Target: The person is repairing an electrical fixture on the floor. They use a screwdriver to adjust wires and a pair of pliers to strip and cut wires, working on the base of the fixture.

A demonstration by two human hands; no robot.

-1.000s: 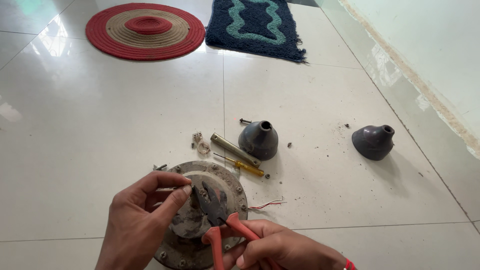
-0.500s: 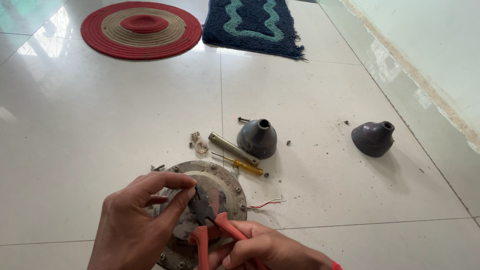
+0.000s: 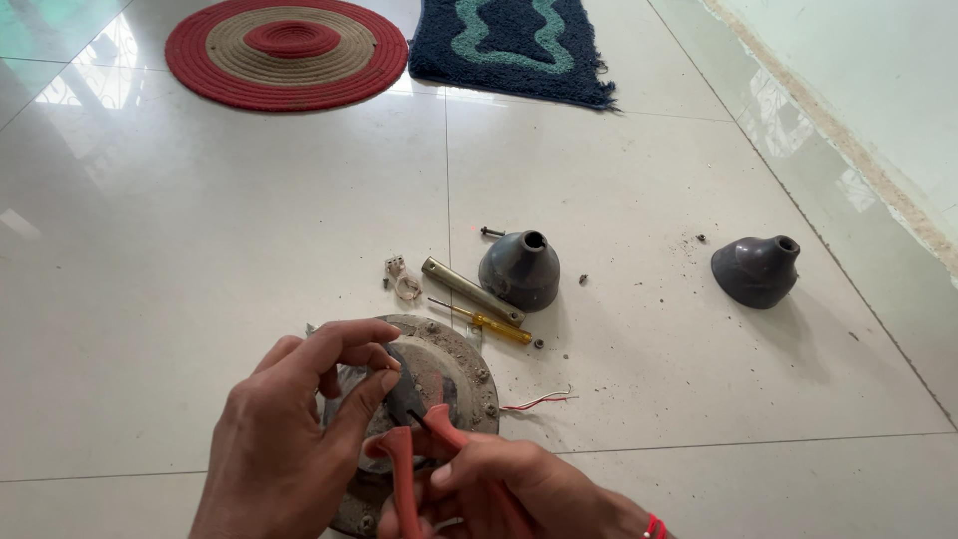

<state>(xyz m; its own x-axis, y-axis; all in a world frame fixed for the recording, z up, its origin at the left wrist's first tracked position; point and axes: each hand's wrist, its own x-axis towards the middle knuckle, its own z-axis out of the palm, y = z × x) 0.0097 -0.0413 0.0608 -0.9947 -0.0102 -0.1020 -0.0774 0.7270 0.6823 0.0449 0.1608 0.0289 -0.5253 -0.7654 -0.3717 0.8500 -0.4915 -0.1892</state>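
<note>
Motor [image 3: 454,364]: lies on the floor under both hands, dusty, cover side up
Left hand [image 3: 289,429]: fingers pinch a small part at the motor's middle
Right hand [image 3: 519,489]: clenched around red pliers [image 3: 414,459], tips at that part
Already off: two grey cones [image 3: 519,269], rod [image 3: 471,291], loose screws
Left to do: the middle is not yet free, I think

Open tiled floor [image 3: 200,260] left, screwdriver [image 3: 491,321], metal tube [image 3: 471,290], grey cone [image 3: 520,269] crowding right of motor housing [image 3: 454,359]
</note>
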